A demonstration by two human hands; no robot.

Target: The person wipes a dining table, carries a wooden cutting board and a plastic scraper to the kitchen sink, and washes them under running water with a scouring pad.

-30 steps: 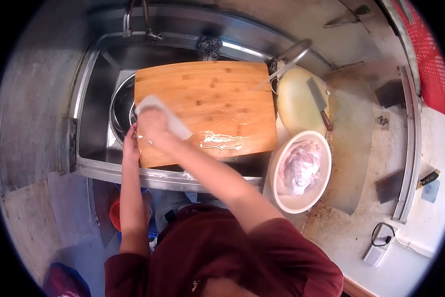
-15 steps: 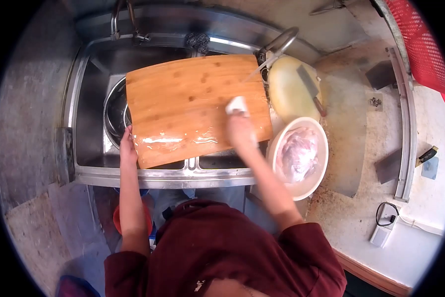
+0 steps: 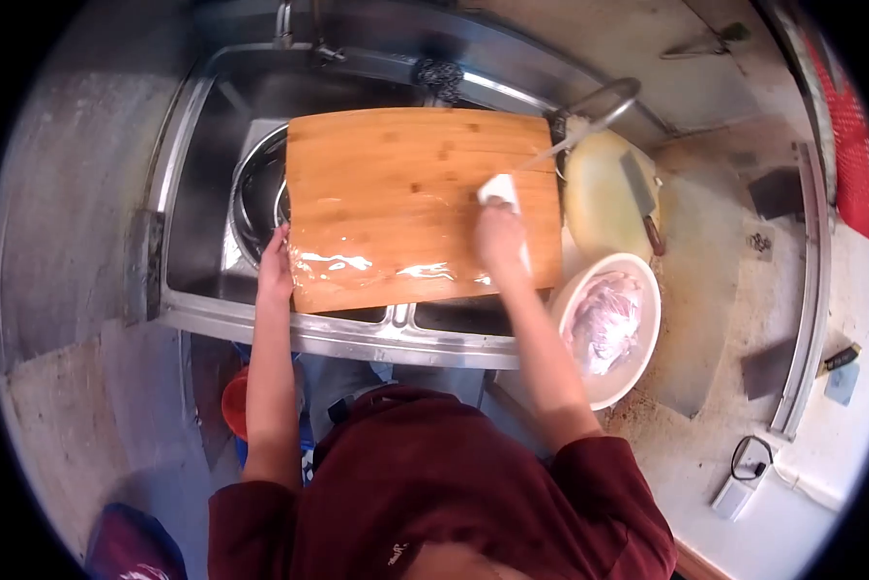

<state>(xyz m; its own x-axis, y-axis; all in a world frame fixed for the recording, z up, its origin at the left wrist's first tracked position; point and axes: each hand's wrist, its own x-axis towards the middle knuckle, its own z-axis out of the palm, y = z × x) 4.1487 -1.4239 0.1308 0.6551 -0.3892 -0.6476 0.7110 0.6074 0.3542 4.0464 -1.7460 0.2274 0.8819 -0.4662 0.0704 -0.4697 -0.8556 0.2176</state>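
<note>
A wet wooden cutting board (image 3: pixel 405 184) lies across the sink. My left hand (image 3: pixel 276 266) grips the board's left edge near its lower corner. On the right part of the board, my right hand (image 3: pixel 501 235) is closed on a white cloth (image 3: pixel 499 188) pressed against the wood, slightly blurred. Water shines along the board's lower half. Behind the board's left edge, a round metal bowl (image 3: pixel 245 184) shows partly in the sink basin.
Right of the sink stands a white tub (image 3: pixel 653 333) holding plastic-wrapped meat (image 3: pixel 606 324). Behind it, a cleaver (image 3: pixel 639 188) rests on a round yellowish board (image 3: pixel 594 188). A running tap (image 3: pixel 613 97) reaches over the board's back right corner.
My right hand has moved with the white cloth from the board's left side to its right side. My left hand still holds the left edge. The view has shifted slightly.
</note>
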